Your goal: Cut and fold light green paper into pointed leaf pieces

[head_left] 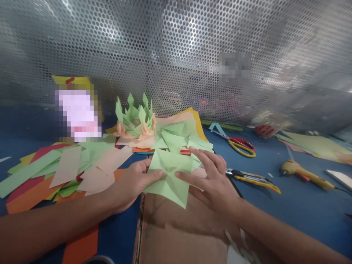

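A light green square of paper (169,183) with creases meeting near its middle is held up in front of me. My left hand (134,185) grips its left side, thumb on top and fingers behind. On the right side, my right hand (213,179) has one fingertip on the paper's face and another digit partly hidden beneath its edge; its other fingers are raised. Just beyond lie folded green paper pieces (176,137) on a stack of coloured sheets (198,126). A folded paper flower (134,119), with green points and peach petals, stands behind to the left.
Coloured paper strips (68,165) are heaped on the blue table (264,216) at left. Cardboard (176,231) lies below my hands. To the right are scissors (239,145), a yellow box cutter (253,179) and a glue gun (305,174). A perforated metal wall (170,47) rises behind.
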{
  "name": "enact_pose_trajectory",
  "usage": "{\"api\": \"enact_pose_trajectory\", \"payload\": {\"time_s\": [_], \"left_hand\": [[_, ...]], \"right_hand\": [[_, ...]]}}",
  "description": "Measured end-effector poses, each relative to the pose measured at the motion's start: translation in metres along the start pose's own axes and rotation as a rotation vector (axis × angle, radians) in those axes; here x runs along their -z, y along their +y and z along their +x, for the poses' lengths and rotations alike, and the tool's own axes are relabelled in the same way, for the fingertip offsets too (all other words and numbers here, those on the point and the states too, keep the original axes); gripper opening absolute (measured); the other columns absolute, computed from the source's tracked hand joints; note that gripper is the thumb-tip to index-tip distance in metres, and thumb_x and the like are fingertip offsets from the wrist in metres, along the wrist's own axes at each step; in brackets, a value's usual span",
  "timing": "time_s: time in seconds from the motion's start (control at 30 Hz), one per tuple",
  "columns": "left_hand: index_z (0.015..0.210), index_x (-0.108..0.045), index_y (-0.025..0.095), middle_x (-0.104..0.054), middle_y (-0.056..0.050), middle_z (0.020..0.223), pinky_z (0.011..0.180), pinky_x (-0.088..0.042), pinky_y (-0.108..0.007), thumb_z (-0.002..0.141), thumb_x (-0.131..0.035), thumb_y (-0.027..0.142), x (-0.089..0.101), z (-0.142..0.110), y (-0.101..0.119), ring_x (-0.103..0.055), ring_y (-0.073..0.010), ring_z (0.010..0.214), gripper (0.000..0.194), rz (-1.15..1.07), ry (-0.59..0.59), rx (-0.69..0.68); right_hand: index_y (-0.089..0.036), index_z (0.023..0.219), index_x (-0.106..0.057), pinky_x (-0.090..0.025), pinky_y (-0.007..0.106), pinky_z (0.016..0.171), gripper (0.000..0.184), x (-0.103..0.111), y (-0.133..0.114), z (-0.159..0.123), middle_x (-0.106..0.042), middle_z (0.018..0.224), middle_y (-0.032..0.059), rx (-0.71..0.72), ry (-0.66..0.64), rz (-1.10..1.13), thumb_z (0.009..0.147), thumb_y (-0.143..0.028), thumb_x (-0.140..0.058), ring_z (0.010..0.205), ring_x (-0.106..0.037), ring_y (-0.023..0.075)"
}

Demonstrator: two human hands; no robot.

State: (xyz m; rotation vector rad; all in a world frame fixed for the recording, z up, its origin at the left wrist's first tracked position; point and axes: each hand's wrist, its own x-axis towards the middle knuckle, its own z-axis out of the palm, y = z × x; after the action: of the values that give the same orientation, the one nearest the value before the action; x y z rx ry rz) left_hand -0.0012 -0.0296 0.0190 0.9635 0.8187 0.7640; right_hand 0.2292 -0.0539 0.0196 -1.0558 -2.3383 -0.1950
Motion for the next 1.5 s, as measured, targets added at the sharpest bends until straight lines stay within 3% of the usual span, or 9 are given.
{"api": "enact_pose_trajectory", "payload": {"time_s": [0.13,0.23,0.43,0.6,0.77,1.03,1.2,1.37,1.5], "left_hand": [[0.118,-0.056,0.015,-0.069,-0.008,0.105,0.071,-0.051,-0.027,0.068,-0.078,0.030,-0.002,0.000,-0.001,-0.066,-0.0212,0.086,0.057,0.097,-0.028,0.020],[0.116,-0.057,0.016,-0.068,-0.006,0.104,0.073,-0.050,-0.027,0.070,-0.075,0.027,-0.003,0.000,-0.003,-0.064,-0.0213,0.088,0.050,0.210,-0.087,-0.016],[0.105,-0.064,0.015,-0.070,-0.003,0.090,0.073,-0.047,-0.026,0.069,-0.074,0.025,-0.008,-0.002,-0.010,-0.062,-0.0202,0.085,0.039,0.291,-0.157,-0.030],[0.095,-0.066,0.016,-0.067,-0.002,0.085,0.072,-0.046,-0.025,0.073,-0.070,0.038,-0.011,-0.006,-0.011,-0.060,-0.0181,0.081,0.031,0.254,-0.215,-0.019],[0.079,-0.060,0.016,-0.059,-0.001,0.074,0.071,-0.044,-0.026,0.090,-0.037,0.055,-0.009,-0.011,-0.005,-0.054,-0.0161,0.073,0.047,0.430,-0.147,-0.078],[0.058,-0.038,0.017,-0.022,0.006,0.058,0.047,-0.022,-0.021,0.087,-0.043,0.051,-0.007,-0.009,-0.010,-0.026,-0.0093,0.053,0.045,0.775,-0.077,-0.163],[0.056,-0.030,0.019,-0.019,0.006,0.057,0.046,-0.021,-0.022,0.087,-0.042,0.050,-0.009,-0.009,-0.007,-0.023,-0.0093,0.053,0.046,0.776,-0.068,-0.171],[0.055,-0.026,0.019,-0.017,0.006,0.055,0.045,-0.018,-0.023,0.088,-0.043,0.045,-0.007,-0.011,-0.009,-0.021,-0.0085,0.050,0.046,0.823,-0.089,-0.219],[0.054,-0.025,0.018,-0.017,0.006,0.055,0.045,-0.015,-0.024,0.089,-0.044,0.044,-0.007,-0.014,-0.011,-0.020,-0.0080,0.049,0.047,0.893,-0.147,-0.240]], "right_hand": [[-0.042,0.102,-0.067,-0.015,0.047,0.102,0.029,0.006,-0.005,0.000,-0.044,0.138,-0.0036,0.099,0.030,-0.085,0.090,-0.023,-0.049,0.124,-0.033,0.0258],[-0.036,0.091,-0.071,-0.021,0.044,0.100,0.020,0.008,-0.011,0.003,-0.054,0.129,-0.0021,0.101,0.010,-0.007,0.088,-0.028,-0.052,0.120,-0.039,0.0251],[-0.020,0.065,-0.059,-0.042,0.032,0.076,0.022,0.000,-0.018,0.011,-0.068,0.089,0.0048,-0.132,0.013,0.272,0.085,-0.029,-0.058,0.086,-0.059,0.0185],[-0.020,0.054,-0.038,-0.036,0.022,0.051,0.034,0.003,-0.024,0.013,-0.050,0.055,-0.0027,-0.388,-0.076,0.290,0.082,-0.027,-0.054,0.051,-0.046,0.0108],[-0.020,0.055,-0.032,-0.032,0.020,0.049,0.034,0.001,-0.026,0.012,-0.043,0.052,-0.0041,-0.389,-0.076,0.272,0.081,-0.027,-0.054,0.049,-0.040,0.0095],[-0.021,0.056,-0.025,-0.027,0.021,0.046,0.038,-0.008,-0.027,0.009,-0.031,0.051,-0.0061,-0.341,-0.035,0.345,0.082,-0.027,-0.053,0.048,-0.032,0.0090],[-0.021,0.056,-0.026,-0.029,0.022,0.047,0.038,-0.009,-0.028,0.007,-0.033,0.051,-0.0058,-0.374,-0.038,0.397,0.083,-0.028,-0.051,0.049,-0.033,0.0091],[-0.021,0.076,-0.051,-0.041,0.021,0.058,0.012,-0.002,-0.029,0.008,-0.055,0.069,-0.0024,-0.430,-0.017,0.528,0.078,-0.025,-0.062,0.062,-0.050,0.0109],[-0.021,0.092,-0.062,-0.048,0.022,0.067,0.018,0.008,-0.032,0.013,-0.066,0.081,0.0005,-0.450,-0.058,0.658,0.076,-0.028,-0.068,0.072,-0.058,0.0124]]}}
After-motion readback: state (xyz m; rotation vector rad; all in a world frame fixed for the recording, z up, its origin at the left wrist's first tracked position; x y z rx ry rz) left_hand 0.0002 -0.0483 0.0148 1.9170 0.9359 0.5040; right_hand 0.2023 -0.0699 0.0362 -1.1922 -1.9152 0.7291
